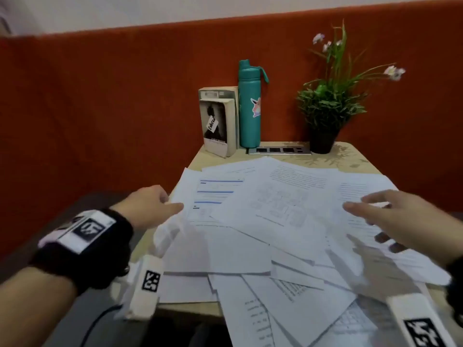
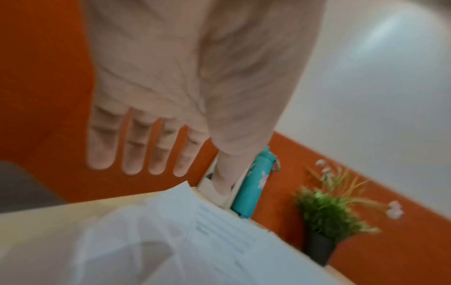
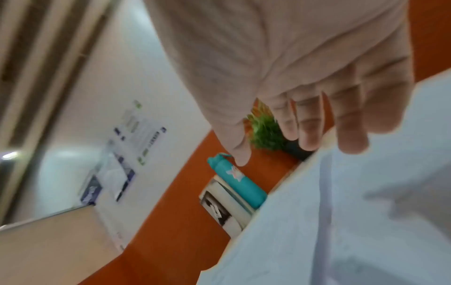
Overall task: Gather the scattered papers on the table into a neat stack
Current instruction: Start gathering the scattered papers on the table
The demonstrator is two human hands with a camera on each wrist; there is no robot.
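Left hand, right hand outstretched, palms down.

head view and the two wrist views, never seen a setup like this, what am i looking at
No machine here: a person works with two bare hands. The big picture comes from a camera on their head, looking down at a small table. The other two come from cameras strapped to the wrists, looking along each palm to the fingers; the black band holds the left one. Loose printed papers cover the table in a messy overlap. At the back stand books, a teal bottle and a potted plant. The left hand is at the papers' left edge, the right hand over their right side, both with fingers open. Neither appears to hold a sheet, though motion blur leaves some doubt.
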